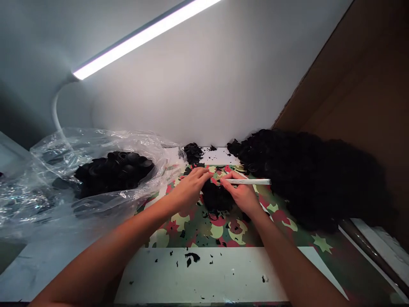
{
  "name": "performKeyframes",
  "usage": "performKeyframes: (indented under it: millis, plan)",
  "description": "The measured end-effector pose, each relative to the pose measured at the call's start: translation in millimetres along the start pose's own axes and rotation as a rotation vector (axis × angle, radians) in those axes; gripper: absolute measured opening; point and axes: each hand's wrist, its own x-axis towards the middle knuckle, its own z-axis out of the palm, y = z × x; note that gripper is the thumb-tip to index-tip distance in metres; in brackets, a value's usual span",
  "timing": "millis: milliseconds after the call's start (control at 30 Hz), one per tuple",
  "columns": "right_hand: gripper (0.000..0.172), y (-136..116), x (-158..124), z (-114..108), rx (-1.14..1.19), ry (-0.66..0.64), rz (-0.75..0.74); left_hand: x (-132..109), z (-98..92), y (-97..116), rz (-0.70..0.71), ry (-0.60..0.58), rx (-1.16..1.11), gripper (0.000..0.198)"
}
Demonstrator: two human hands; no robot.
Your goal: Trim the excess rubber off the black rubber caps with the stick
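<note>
My right hand (243, 192) is closed on a thin white stick-like tool (252, 181) that points to the right. My left hand (191, 186) lies next to it with fingers curled, their tips pinching at a small black piece I cannot make out. Between and below both hands sits a small heap of black parts (217, 197) on a camouflage-patterned cloth (204, 228). Both hands touch this heap.
A large mound of black parts (313, 175) fills the right side against a brown cardboard wall (361, 81). A clear plastic bag (64, 170) with black round parts (116, 170) lies at left. A lit lamp bar (143, 36) hangs above. Black scraps dot the white table edge (207, 273).
</note>
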Motion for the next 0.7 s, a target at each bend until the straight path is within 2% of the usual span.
performKeyframes:
  millis: [67, 133, 233, 333, 433, 500, 600, 700]
  plan:
    - [0.027, 0, 0, -1, 0.006, 0.041, -0.007, 11, 5.2, -8, 0.069, -0.102, -0.057, 0.062]
    - [0.029, -1, 0, -1, 0.019, 0.082, -0.014, 16, 4.7, -9, 0.032, -0.123, -0.087, 0.056]
    - [0.029, -7, -4, 0, 0.056, 0.125, -0.023, 10, -0.8, -6, -0.159, 0.013, -0.137, 0.041]
    - [0.026, -17, -11, 6, 0.182, 0.086, 0.018, -5, -6.0, -1, -0.353, 0.154, -0.238, 0.028]
    - [0.026, -28, -21, 17, 0.370, -0.004, 0.109, -23, -6.5, 7, -0.514, 0.300, -0.556, 0.032]
    - [0.027, -34, -28, 25, 0.424, -0.032, 0.139, -32, -3.6, 14, -0.555, 0.410, -0.726, 0.025]
    - [0.028, -38, -33, 33, 0.402, -0.033, 0.133, -40, 3.1, 22, -0.558, 0.458, -0.813, 0.019]
    - [0.027, -38, -35, 36, 0.385, -0.010, 0.091, -43, 9.0, 26, -0.565, 0.453, -0.909, 0.043]
